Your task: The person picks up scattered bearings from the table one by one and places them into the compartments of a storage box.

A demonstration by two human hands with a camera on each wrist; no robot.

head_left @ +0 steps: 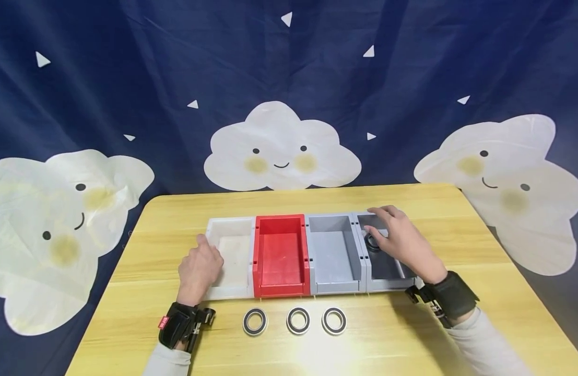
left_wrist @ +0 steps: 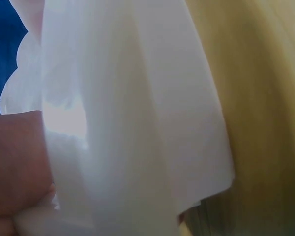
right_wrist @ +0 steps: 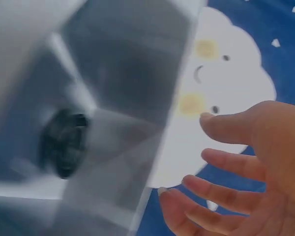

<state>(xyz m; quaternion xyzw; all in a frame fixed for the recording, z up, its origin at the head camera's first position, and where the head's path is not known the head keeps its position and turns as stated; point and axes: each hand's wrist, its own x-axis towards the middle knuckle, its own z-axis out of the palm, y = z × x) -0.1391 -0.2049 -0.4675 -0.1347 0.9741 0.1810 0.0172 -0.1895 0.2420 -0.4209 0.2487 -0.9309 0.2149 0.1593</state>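
A row of bins stands on the table: a white bin [head_left: 235, 254], a red bin [head_left: 281, 257], a grey bin [head_left: 334, 257] and a right-end grey bin [head_left: 382, 284] with a dark floor. My left hand [head_left: 201, 269] grips the white bin's left wall; the left wrist view has the wall [left_wrist: 113, 118] close up, with part of the hand beside it. My right hand [head_left: 408, 245] is over the right-end bin with fingers spread and nothing held. Inside that bin is a black-sealed ball bearing [head_left: 372, 242], blurred in the right wrist view, apart from the fingers [right_wrist: 226, 191].
Three more ball bearings lie in front of the bins: a left one [head_left: 255, 321], a middle one [head_left: 298, 320] and a right one [head_left: 334, 320]. The wood-grain table [head_left: 176, 224] ends against a blue curtain [head_left: 251, 62] with white clouds.
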